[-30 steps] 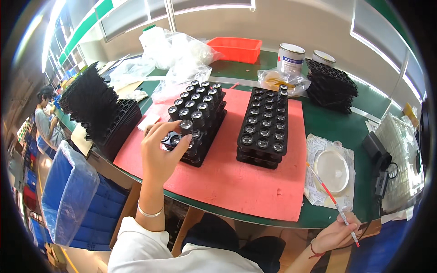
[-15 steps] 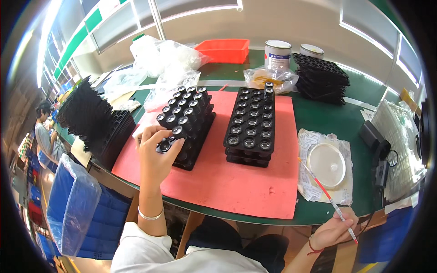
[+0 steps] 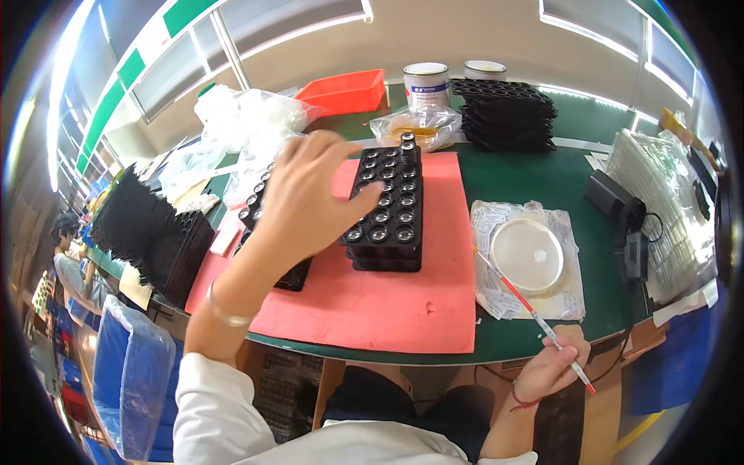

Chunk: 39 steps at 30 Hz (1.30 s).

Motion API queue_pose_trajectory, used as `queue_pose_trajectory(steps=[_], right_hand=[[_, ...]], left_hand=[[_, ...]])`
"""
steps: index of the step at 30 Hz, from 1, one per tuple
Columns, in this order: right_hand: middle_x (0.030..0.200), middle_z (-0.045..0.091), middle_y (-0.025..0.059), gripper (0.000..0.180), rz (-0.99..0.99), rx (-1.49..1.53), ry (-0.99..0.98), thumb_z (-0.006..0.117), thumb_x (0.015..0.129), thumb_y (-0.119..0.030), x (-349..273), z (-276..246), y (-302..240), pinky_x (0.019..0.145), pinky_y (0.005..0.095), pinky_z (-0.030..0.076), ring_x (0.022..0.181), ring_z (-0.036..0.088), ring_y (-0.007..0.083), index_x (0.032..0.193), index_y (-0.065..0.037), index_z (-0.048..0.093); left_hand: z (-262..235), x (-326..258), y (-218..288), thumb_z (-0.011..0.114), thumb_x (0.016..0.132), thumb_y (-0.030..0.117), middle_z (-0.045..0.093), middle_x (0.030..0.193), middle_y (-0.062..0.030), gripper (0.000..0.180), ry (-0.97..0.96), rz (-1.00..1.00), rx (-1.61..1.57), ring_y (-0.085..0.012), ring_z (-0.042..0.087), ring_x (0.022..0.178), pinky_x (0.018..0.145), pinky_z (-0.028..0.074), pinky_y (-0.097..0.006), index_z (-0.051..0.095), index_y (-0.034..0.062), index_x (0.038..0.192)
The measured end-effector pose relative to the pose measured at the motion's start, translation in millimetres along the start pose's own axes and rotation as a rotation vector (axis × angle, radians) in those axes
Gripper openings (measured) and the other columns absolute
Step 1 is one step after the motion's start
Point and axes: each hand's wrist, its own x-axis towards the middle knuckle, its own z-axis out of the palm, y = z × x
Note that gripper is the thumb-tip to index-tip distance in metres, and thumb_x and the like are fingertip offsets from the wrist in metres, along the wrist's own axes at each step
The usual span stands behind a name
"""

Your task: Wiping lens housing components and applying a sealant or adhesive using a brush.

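Hovering left hand (image 3: 310,198) above black tray (image 3: 387,205); right hand (image 3: 550,364) grips brush (image 3: 527,306).

1 orange bin (image 3: 345,91), 2 tins (image 3: 427,84), stacked black empty trays (image 3: 508,115) and crumpled clear bags (image 3: 246,116) on the far green table (image 3: 535,174).

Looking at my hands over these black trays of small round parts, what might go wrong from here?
The raised left hand hovers over the stacked black trays of small round parts; a careless sweep might knock the stack or spill parts. The thin red-tipped brush in the right hand points toward the shallow white round dish and might tip it or smear whatever it holds.
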Motion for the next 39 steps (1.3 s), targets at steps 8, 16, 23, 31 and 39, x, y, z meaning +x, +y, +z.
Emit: queue_pose_trajectory(steps=[8, 16, 23, 31, 39], right_hand=[[0.064, 0.050, 0.0081, 0.025, -0.016, 0.048, -0.054, 0.045, 0.094, -0.022, -2, -1, 4, 0.055, 0.0276, 0.034, 0.060, 0.044, 0.0165, 0.081, -0.002, 0.049], [0.070, 0.053, 0.0075, 0.024, 0.033, 0.134, -0.085, 0.047, 0.093, -0.023, -1, -4, 5, 0.056, 0.0255, 0.036, 0.063, 0.047, 0.0150, 0.083, -0.002, 0.051], [0.067, 0.049, 0.0074, 0.029, 0.019, 0.080, 0.044, 0.046, 0.094, -0.027, 7, -11, -1, 0.055, 0.0252, 0.035, 0.060, 0.045, 0.0137, 0.082, -0.002, 0.050], [0.062, 0.046, 0.0060, 0.026, -0.276, -0.299, 0.021, 0.041, 0.092, -0.021, 25, -38, -13, 0.057, 0.0302, 0.033, 0.059, 0.042, 0.0175, 0.077, -0.003, 0.051], [0.060, 0.044, 0.0036, 0.025, -0.298, -0.383, -0.052, 0.040, 0.092, -0.019, 24, -28, -21, 0.058, 0.0310, 0.031, 0.057, 0.039, 0.0166, 0.076, -0.004, 0.049]], left_hand=[[93, 68, -23, 0.063, 0.070, 0.047, 0.063, 0.098, -0.0169, 0.047, -0.357, -0.174, 0.228, -0.0332, 0.058, 0.096, 0.080, 0.048, -0.043, 0.069, 0.0049, 0.089], [68, 58, 8, 0.067, 0.069, 0.027, 0.064, 0.087, -0.0147, 0.033, -0.135, -0.119, -0.022, -0.0300, 0.063, 0.085, 0.074, 0.048, -0.039, 0.059, 0.0027, 0.090], [29, -38, 69, 0.070, 0.059, 0.005, 0.060, 0.078, -0.0065, 0.032, -0.166, 0.368, -0.464, -0.0240, 0.059, 0.067, 0.060, 0.049, -0.034, 0.056, 0.0069, 0.087], [60, -93, 38, 0.071, 0.070, 0.010, 0.064, 0.084, -0.0047, 0.027, -0.494, -0.068, -0.909, -0.0122, 0.059, 0.069, 0.060, 0.048, -0.024, 0.061, 0.0036, 0.095], [61, -90, 31, 0.069, 0.073, 0.010, 0.062, 0.082, -0.0011, 0.025, -0.624, -0.289, -1.082, -0.0055, 0.054, 0.068, 0.058, 0.044, -0.020, 0.061, 0.0028, 0.095]])
